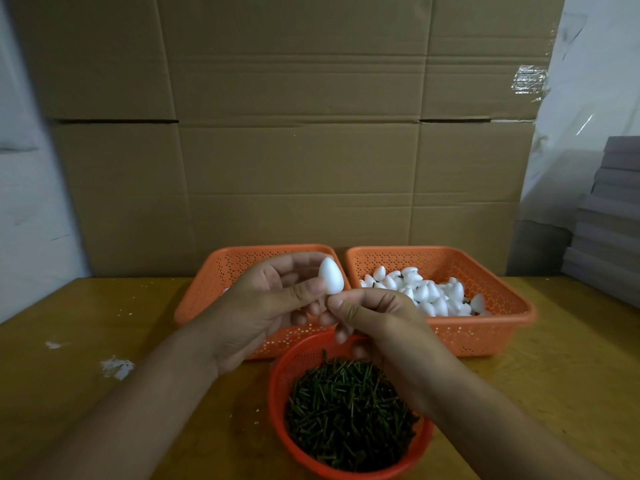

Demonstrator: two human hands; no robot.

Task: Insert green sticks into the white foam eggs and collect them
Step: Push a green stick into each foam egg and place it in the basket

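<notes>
A flattened cardboard sheet [294,133] stands behind the wooden table [104,323], on which two rectangular orange baskets sit side by side. The right basket [502,327] holds a heap of white foam eggs [429,292], some with dark stems showing, so it seems to be where finished pieces go. The left basket [207,292] is mostly hidden behind the hands. Nearer the person, a round red basket [277,386] is full of short green sticks [349,414].

Above the baskets the left hand [263,306] grips a single foam egg [331,276] between thumb and curled fingers, pointed end up. The right hand [370,317] meets it just below the egg's blunt end, its thumb and forefinger pinched together; whether a stick lies between them cannot be told, as none is visible.

The step in hand looks like the insertion. To do it well, the stick should enter the centre of the blunt end along the egg's long axis, pushed straight with a light grip, since foam likely dents or splits.
</notes>
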